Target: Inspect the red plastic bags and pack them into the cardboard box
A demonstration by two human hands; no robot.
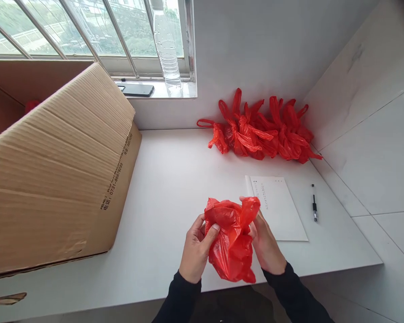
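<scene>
Red plastic bag (232,242) sits between both hands, just over the near edge of the table (175,179). Left hand (195,251) grip is clamped on the bag's left side, thumb on top. The right hand (265,244) grip is closed on the twisted end at upper right. Thin film, so likely light, soft, slightly slick, and collapses under a pinch. Bunched handles look like the surest hold. Pile of tied red bags (262,130) at back wall, cardboard box (54,170) left, paper sheet (279,206) and pen (314,208) right.
</scene>
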